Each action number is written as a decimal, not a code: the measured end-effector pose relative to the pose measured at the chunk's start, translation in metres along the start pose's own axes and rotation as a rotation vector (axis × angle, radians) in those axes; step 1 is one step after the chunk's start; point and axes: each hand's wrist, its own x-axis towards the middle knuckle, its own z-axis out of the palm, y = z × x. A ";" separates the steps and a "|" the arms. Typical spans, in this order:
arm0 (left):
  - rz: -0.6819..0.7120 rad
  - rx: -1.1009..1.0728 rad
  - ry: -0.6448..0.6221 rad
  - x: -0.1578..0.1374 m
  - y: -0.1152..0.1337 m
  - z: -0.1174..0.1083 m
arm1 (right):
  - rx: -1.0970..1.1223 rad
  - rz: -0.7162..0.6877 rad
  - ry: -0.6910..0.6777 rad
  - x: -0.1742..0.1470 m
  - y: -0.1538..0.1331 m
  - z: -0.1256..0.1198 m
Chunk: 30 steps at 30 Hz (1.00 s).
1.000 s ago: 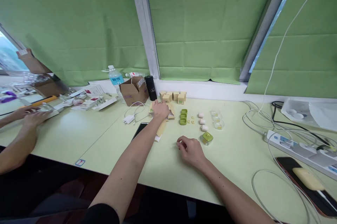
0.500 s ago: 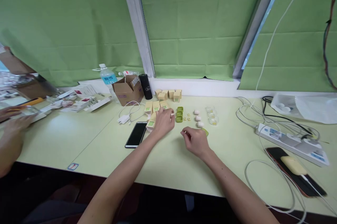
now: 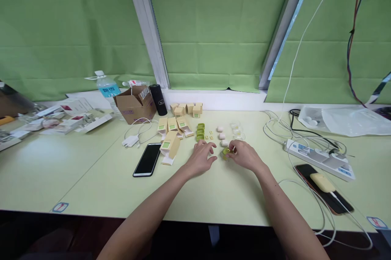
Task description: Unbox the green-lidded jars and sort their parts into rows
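Observation:
My right hand [image 3: 246,155] pinches a small green plastic piece [image 3: 225,153] just above the table. Palm down to its left is my left hand [image 3: 202,157], fingers apart and holding nothing. Beyond it stands a row of green plastic cups [image 3: 200,133], with several tiny yellow clips [image 3: 210,137] to their right. Three small white rolls [image 3: 221,135] form a column, the nearest one close to my right fingertips. Farther right lie clear plastic shells [image 3: 237,130], partly behind my right hand.
Small tan cartons [image 3: 170,145] lie left of the cups, more cartons [image 3: 195,109] at the wall. A phone [image 3: 147,160], charger [image 3: 130,141], cardboard box [image 3: 136,107] and black flask [image 3: 158,100] are left. A power strip [image 3: 319,158], looping cables and another phone [image 3: 330,197] lie right.
My left hand has left the cartons and moved nearer my right hand. My right hand has moved onto the green piece and picked it up. The view has swung right.

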 end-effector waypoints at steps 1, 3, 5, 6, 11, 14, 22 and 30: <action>0.006 -0.020 -0.010 -0.002 -0.001 0.002 | 0.004 -0.015 0.010 0.000 -0.001 0.003; 0.024 -0.037 -0.040 -0.005 -0.003 0.007 | 0.009 -0.043 0.032 0.001 -0.006 0.008; 0.039 -0.035 -0.063 -0.006 -0.005 0.011 | -0.001 -0.072 0.058 0.002 -0.014 0.014; 0.042 -0.032 -0.066 -0.006 -0.006 0.014 | -0.015 -0.087 0.071 0.002 -0.018 0.017; -0.012 -0.045 -0.013 0.002 -0.014 0.023 | -0.118 -0.119 0.090 0.002 -0.036 0.030; -0.040 -0.089 0.033 0.008 -0.019 0.027 | -0.142 -0.126 0.089 0.003 -0.037 0.034; -0.081 -0.111 0.046 0.016 -0.020 0.030 | 0.035 -0.165 0.083 0.008 -0.026 0.041; -0.104 -0.131 0.071 0.015 -0.020 0.031 | 0.776 -0.122 0.335 0.016 -0.016 0.036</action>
